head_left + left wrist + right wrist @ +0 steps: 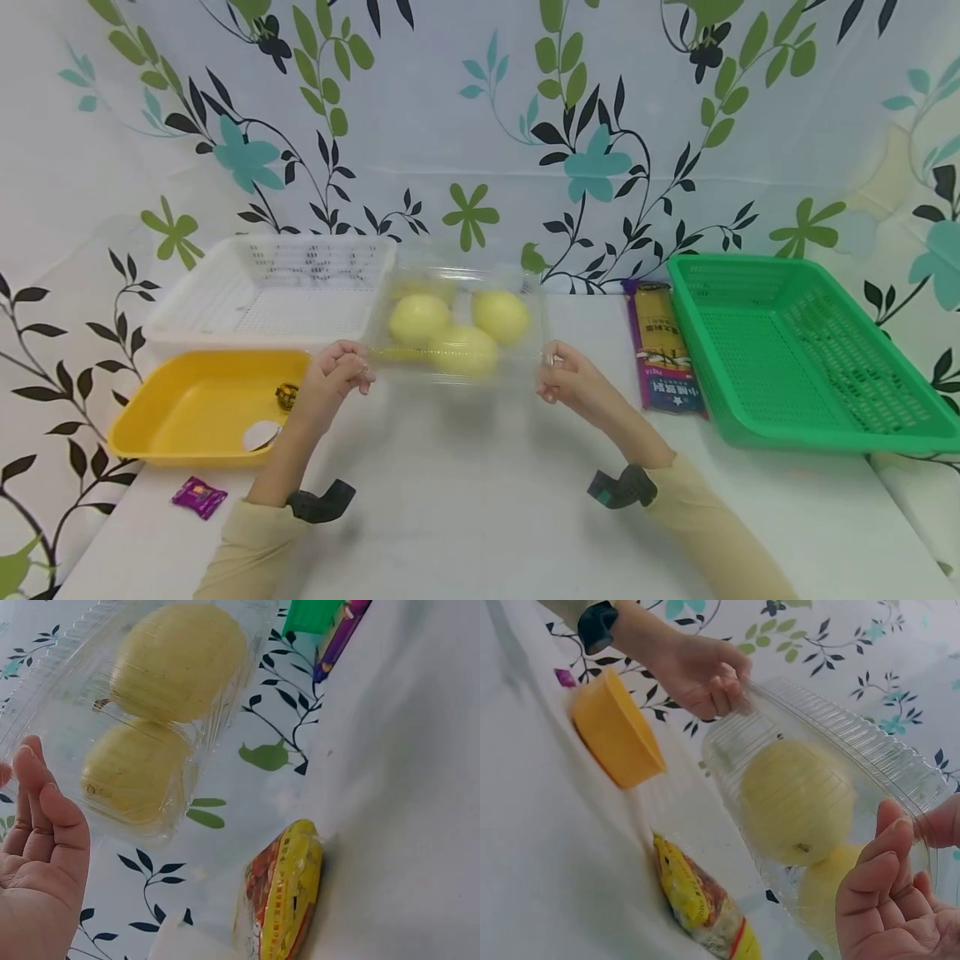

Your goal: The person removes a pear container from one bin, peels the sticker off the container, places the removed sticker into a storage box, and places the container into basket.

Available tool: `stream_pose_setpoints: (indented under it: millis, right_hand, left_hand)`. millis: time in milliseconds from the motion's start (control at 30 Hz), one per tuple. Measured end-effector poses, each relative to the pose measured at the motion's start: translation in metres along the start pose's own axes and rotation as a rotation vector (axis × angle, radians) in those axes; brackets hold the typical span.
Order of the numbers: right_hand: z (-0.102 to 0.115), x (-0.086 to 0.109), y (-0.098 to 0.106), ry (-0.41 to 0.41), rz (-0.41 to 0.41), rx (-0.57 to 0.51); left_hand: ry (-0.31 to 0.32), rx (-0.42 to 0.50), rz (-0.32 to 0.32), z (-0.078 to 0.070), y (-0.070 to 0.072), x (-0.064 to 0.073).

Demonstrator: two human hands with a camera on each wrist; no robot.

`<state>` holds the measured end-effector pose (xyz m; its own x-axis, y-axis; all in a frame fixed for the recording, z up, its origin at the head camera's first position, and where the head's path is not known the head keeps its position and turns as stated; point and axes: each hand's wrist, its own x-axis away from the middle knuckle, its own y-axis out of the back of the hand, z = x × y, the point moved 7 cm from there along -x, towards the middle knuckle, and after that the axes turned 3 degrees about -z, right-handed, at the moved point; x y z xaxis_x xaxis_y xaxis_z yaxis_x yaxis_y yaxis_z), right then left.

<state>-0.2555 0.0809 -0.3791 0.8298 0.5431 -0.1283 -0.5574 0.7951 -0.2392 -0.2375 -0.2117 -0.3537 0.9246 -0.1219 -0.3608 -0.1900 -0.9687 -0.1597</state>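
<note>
A clear plastic box with several round, pale yellow fruits inside is held up above the white table, between both hands. My left hand pinches its left edge with thumb and fingers. On the opposite side, my right hand pinches the right edge the same way. Through the clear wall in the right wrist view, a large fruit shows its brown end. A yellow-and-red food packet lies on the table beyond the box, out of sight in the head view.
A white basket stands back left, behind a yellow basin with small items inside. A purple wrapped candy lies in front. To the right, a pasta packet lies beside a green basket.
</note>
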Motion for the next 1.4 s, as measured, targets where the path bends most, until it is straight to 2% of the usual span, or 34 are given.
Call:
stream_pose_setpoints:
  millis: [67, 100, 267, 300, 333, 400, 500, 600, 667, 833, 933, 1100, 1267, 1400]
  right_hand:
    - [0.0, -0.011, -0.006, -0.026, -0.022, -0.021]
    - [-0.001, -0.016, -0.009, -0.037, -0.029, -0.037]
    - [-0.003, -0.039, -0.024, -0.055, -0.002, -0.053]
    - [-0.004, -0.042, -0.026, -0.052, 0.005, -0.045]
    - [-0.005, -0.045, -0.028, -0.048, 0.013, -0.03]
    - [-0.006, -0.051, -0.03, -0.043, 0.021, -0.016]
    - [-0.01, -0.058, -0.032, -0.054, 0.01, -0.015]
    - [-0.015, -0.065, -0.035, -0.081, -0.003, -0.015]
    - [-0.019, -0.069, -0.037, -0.094, -0.012, -0.012]
    - [-0.023, -0.082, -0.045, -0.108, -0.023, -0.031]
    - [-0.026, -0.095, -0.053, -0.146, -0.039, -0.072]
    - [-0.034, -0.115, -0.065, -0.2, -0.088, -0.187]
    - [-0.04, -0.131, -0.074, -0.252, -0.13, -0.265]
    - [-0.038, -0.143, -0.082, -0.288, -0.149, -0.243]
  left_hand:
    - [0.002, 0.004, -0.025, -0.002, 0.011, 0.0]
    - [-0.005, 0.047, -0.017, 0.011, 0.026, -0.003]
    - [-0.032, 0.102, -0.068, 0.005, 0.049, -0.002]
    - [-0.043, 0.115, -0.069, 0.003, 0.052, -0.002]
    - [-0.043, 0.078, -0.094, -0.012, 0.045, 0.001]
    - [-0.039, 0.074, -0.108, -0.016, 0.05, 0.002]
    - [0.002, 0.044, -0.148, -0.018, 0.055, 0.004]
    - [0.051, 0.035, -0.181, -0.017, 0.061, 0.008]
    - [0.057, 0.04, -0.185, -0.015, 0.066, 0.009]
    - [0.042, 0.144, -0.175, -0.01, 0.08, 0.006]
    - [0.064, 0.274, -0.196, -0.009, 0.09, 0.002]
    - [0.076, 0.425, -0.284, -0.007, 0.106, -0.009]
    - [0.155, 0.467, -0.393, -0.005, 0.123, -0.013]
    - [0.215, 0.488, -0.511, -0.007, 0.136, -0.013]
